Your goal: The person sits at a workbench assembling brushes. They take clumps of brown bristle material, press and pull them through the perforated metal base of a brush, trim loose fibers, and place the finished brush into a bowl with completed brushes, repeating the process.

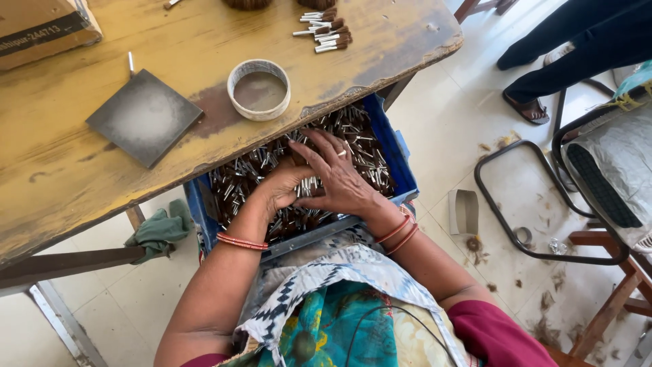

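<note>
A blue plastic crate (402, 170) rests on my lap, partly under the table edge, filled with many small brushes with metal stems and brown tips (353, 136). Both hands are inside it. My left hand (280, 185) is curled around a bunch of the small brushes (307, 187). Against that bunch lies my right hand (339, 178), fingers spread over the pile and touching the brushes. Red bangles circle both wrists.
A worn yellow wooden table (204, 41) carries a grey square plate (144, 115), a white tape ring (259, 89), several finished brushes (324, 30) and a cardboard box (41, 27). A green rag (159, 230) hangs under it. Another person's legs (577, 47) and a chair frame (543, 204) stand at right.
</note>
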